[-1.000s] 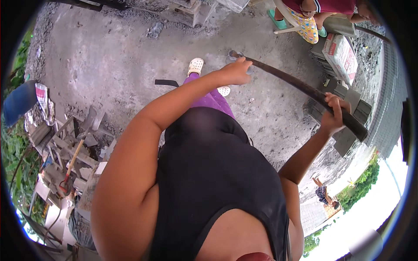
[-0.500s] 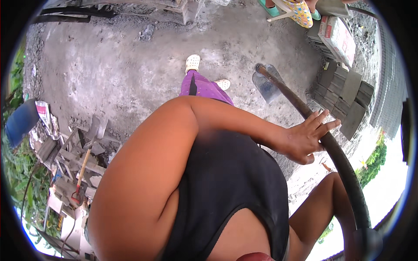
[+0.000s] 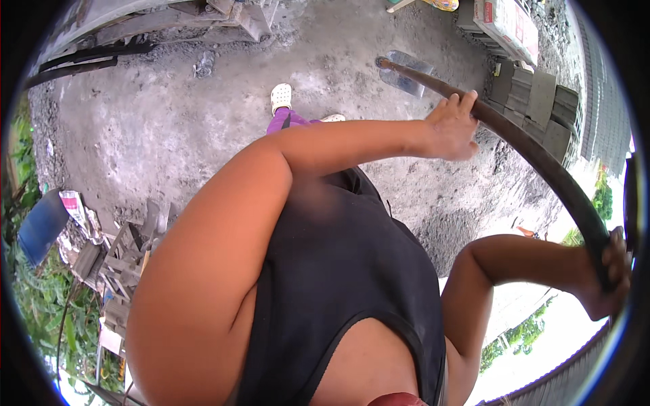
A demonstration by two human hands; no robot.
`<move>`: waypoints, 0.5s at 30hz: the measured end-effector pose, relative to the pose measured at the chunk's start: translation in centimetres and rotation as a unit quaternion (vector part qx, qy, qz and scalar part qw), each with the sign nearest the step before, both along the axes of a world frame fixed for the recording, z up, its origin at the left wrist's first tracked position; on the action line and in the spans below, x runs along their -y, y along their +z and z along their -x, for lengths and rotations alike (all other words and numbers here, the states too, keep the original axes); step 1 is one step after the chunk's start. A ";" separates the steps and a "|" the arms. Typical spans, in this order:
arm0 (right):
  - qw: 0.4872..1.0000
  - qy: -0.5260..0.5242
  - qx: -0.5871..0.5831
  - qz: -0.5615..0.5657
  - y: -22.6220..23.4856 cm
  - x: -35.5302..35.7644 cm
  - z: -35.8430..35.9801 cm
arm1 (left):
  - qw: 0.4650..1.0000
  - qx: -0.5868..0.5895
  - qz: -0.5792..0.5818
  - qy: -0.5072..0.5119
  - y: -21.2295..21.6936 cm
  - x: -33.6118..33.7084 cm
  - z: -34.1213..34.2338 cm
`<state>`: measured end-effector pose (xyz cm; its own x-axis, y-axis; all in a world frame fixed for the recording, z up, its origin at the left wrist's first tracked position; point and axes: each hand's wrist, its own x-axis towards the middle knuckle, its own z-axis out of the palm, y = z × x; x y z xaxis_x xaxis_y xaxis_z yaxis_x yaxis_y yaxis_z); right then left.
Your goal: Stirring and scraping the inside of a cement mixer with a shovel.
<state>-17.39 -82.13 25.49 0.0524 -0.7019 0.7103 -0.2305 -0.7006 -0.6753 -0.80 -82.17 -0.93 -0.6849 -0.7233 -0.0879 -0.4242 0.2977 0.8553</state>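
I hold a long dark-handled shovel (image 3: 528, 149) with both hands. My left hand (image 3: 452, 127) reaches across my body and wraps the shaft near its middle. At the right rim of the view my right hand (image 3: 608, 276) grips the upper end of the shaft. The grey metal blade (image 3: 405, 73) rests low over the concrete ground ahead of me. My foot in a white shoe (image 3: 280, 98) stands left of the blade.
Grey concrete blocks (image 3: 535, 101) are stacked to the right, with a printed sack (image 3: 508, 24) beyond them. Dark loose sand or mortar (image 3: 453, 223) lies on the ground at right. Broken blocks and debris (image 3: 115, 257) and a blue container (image 3: 40, 227) lie left.
The shovel has swung away from me, its blade now farther ahead over the ground. My left hand went from open fingers to wrapped on the shaft; my right hand slid up to the handle end.
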 end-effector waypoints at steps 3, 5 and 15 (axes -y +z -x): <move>0.989 -0.030 0.086 -0.118 -14.6 3.3 -1.5 | 0.998 0.009 -0.059 -0.007 -3.3 1.1 -3.4; 0.955 -0.101 0.070 -0.271 -26.6 4.0 -4.6 | 0.992 0.093 -0.088 0.018 -7.3 0.5 -7.0; 0.952 -0.045 0.098 -0.286 -30.9 3.7 -0.4 | 0.953 0.251 -0.169 0.008 -11.6 -4.0 -16.4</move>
<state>-16.97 -85.80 -5.41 -0.1207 -0.9722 0.2006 -0.1017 -0.1889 -0.9767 15.59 -78.13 -12.55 -0.4839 -0.6057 -0.6316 -0.8072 0.0300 0.5896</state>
